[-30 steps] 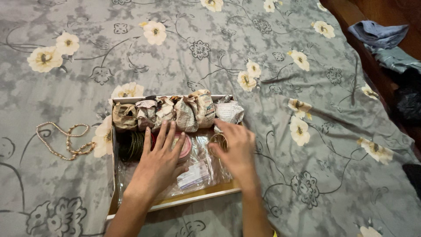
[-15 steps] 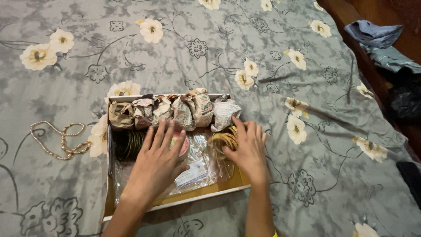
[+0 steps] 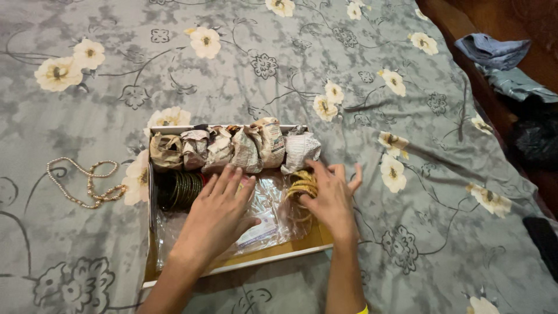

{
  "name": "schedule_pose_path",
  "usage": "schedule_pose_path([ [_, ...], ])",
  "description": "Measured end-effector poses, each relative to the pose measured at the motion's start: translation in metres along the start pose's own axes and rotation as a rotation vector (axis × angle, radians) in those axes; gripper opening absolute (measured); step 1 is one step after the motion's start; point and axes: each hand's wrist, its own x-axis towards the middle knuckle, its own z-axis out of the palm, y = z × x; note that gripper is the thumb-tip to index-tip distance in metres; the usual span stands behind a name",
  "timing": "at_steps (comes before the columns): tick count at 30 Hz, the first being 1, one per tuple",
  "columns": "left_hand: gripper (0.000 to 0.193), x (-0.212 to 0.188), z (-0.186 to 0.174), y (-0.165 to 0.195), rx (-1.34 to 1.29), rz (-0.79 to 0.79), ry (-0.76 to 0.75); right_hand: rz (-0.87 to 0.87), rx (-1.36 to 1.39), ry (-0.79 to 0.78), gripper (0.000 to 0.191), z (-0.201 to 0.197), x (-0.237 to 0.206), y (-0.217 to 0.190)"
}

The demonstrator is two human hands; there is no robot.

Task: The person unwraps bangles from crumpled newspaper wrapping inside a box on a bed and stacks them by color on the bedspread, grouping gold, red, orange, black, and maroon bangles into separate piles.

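Note:
A shallow open cardboard box (image 3: 250, 263) lies on a bed. Along its far side runs a row of paper-wrapped bundles (image 3: 232, 149). A stack of dark green bangles (image 3: 179, 189) sits at the box's left. My left hand (image 3: 218, 216) rests flat, fingers spread, on clear plastic bags (image 3: 267, 218) in the middle of the box. My right hand (image 3: 331, 195) lies over a stack of golden bangles (image 3: 302, 185) at the box's right end, fingers spread and touching them.
A grey bedsheet (image 3: 290, 64) with cream flowers covers the bed. A pearl bead necklace (image 3: 87, 183) lies left of the box. Blue and grey clothes (image 3: 497, 55) sit off the bed's right edge, and a dark object (image 3: 543, 235) lies at the right.
My right hand has shifted right, from the box's middle onto the golden bangles at the right end. My left hand has stayed on the plastic bags.

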Motion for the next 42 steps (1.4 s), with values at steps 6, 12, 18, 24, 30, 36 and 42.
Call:
schedule_pose_path([
  [6,0.064,-0.001,-0.021,0.012,-0.156,-0.131,-0.049,-0.024,0.099,-0.058,0.073,-0.021,-0.010,-0.001],
  [12,0.036,0.007,-0.039,0.028,-0.583,-0.392,-0.044,0.004,1.122,0.012,0.067,0.002,-0.010,-0.014],
  [18,0.043,0.003,-0.037,0.036,-1.046,-0.238,0.073,-0.020,1.344,0.076,0.084,0.029,-0.004,-0.028],
  [24,0.069,0.004,-0.022,0.040,-1.052,-0.272,0.084,-0.019,1.624,-0.034,0.084,0.017,-0.012,-0.045],
  [30,0.071,0.009,-0.006,0.029,-1.434,-0.240,0.313,0.028,1.288,-0.216,0.083,-0.028,0.012,-0.061],
  [36,0.078,0.013,-0.004,0.025,-1.679,-0.325,0.320,-0.088,0.735,-0.032,0.059,-0.025,0.019,-0.072],
  [42,0.069,0.006,-0.022,0.021,-1.284,-0.466,0.296,-0.074,1.314,-0.252,0.057,0.000,0.025,-0.064],
])
